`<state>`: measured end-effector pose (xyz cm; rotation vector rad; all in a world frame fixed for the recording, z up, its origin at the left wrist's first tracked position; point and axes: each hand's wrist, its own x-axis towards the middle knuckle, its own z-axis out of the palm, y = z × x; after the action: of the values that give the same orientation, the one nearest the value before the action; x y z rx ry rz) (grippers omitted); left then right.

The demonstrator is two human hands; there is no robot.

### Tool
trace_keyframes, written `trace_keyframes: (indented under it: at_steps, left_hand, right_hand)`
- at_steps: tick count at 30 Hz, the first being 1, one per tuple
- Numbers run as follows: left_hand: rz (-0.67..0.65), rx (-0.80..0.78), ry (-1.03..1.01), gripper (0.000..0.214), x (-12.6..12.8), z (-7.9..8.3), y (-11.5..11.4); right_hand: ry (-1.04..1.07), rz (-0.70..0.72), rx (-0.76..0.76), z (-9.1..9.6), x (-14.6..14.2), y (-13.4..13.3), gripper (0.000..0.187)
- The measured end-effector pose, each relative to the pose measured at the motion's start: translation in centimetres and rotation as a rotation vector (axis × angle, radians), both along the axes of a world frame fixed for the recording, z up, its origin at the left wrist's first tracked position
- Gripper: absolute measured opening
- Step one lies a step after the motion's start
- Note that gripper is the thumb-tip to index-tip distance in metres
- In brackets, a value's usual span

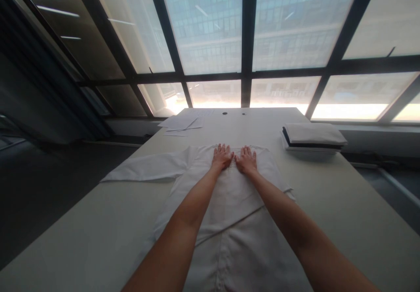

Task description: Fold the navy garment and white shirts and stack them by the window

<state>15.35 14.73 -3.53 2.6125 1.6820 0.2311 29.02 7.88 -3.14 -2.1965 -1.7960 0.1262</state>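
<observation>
On table [108,222], white garment [229,200] laid out, sleeve [144,167] stretched to table's left edge. Left hand [222,156] and right hand [246,160] spread flat on garment, nothing gripped; garment probably best smoothed outward evenly, sleeve undisturbed.

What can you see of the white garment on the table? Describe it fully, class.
The white garment looks like lightly creased cloth. It lies spread on the table, one long sleeve stretched left to the table's edge. A diagonal edge crosses its body; whether that is the other sleeve is unclear. The left hand and right hand rest palm-down near its far end.
</observation>
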Motion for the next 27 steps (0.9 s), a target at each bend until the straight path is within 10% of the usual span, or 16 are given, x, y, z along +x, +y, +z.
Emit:
trace_keyframes:
  at_steps: [27]
  left_hand:
    - [0.165, 0.013, -0.055, 0.069, 0.0, 0.0, 0.0]
  right_hand:
    - [-0.030, -0.002, -0.035, -0.5, 2.6, 0.9, 0.076]
